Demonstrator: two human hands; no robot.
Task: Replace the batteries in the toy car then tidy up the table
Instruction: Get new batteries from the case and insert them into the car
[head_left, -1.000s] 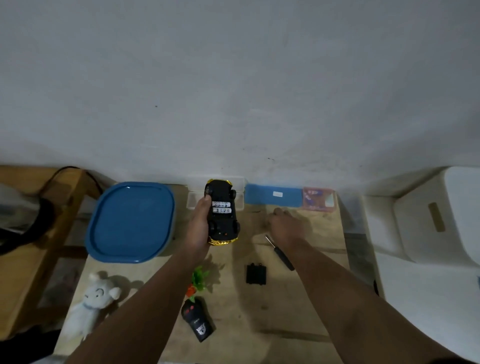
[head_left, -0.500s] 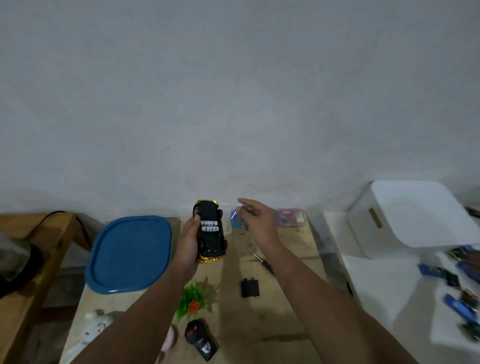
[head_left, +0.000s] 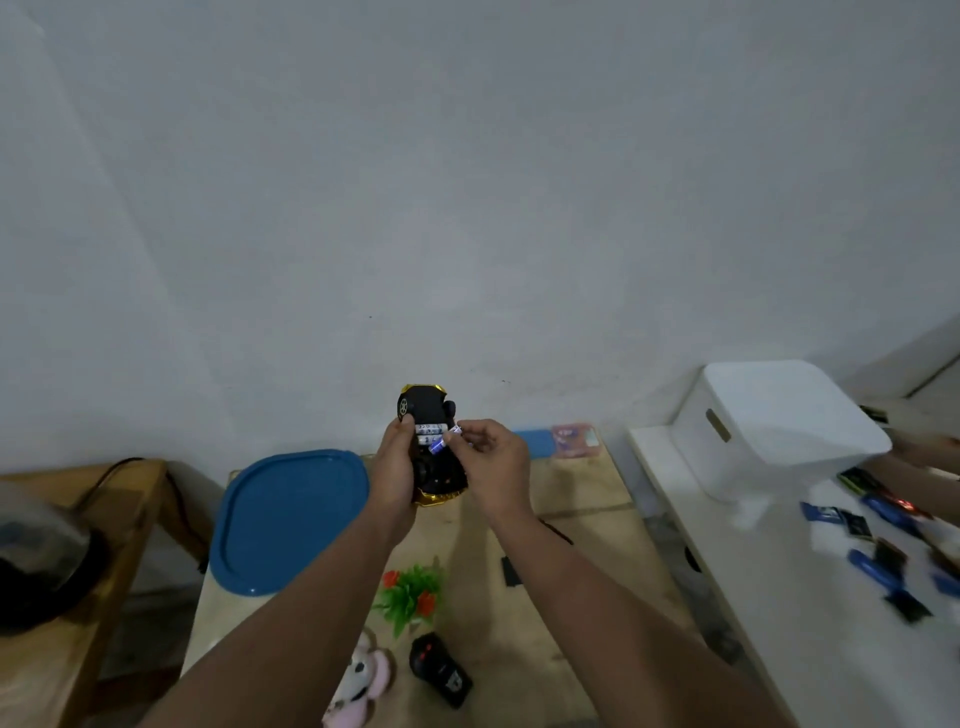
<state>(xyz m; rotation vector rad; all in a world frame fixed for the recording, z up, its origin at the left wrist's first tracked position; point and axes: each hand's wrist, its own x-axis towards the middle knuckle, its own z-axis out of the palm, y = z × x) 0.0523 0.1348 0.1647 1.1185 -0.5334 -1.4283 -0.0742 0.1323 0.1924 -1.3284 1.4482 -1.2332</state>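
My left hand (head_left: 396, 470) holds a black and gold toy car (head_left: 425, 415) belly up above the wooden table (head_left: 587, 499). Its battery bay is uncovered, with white batteries showing inside. My right hand (head_left: 493, 462) pinches a blue and white battery (head_left: 445, 440) right at the bay's edge. The black battery cover (head_left: 511, 570) lies on the table under my right forearm. A dark screwdriver (head_left: 557, 531) peeks out beside that forearm.
A blue-lidded container (head_left: 285, 519) stands at the left. A small fake plant (head_left: 413, 592), a black remote (head_left: 440, 670) and a plush toy (head_left: 358, 680) lie near the front. A white bin (head_left: 779, 421) and scattered blue and black parts (head_left: 883, 551) sit on the white surface to the right.
My right hand left the table, picked up a battery and brought it to the car's bay. The car rose with my left hand. The view tilted up and to the right.
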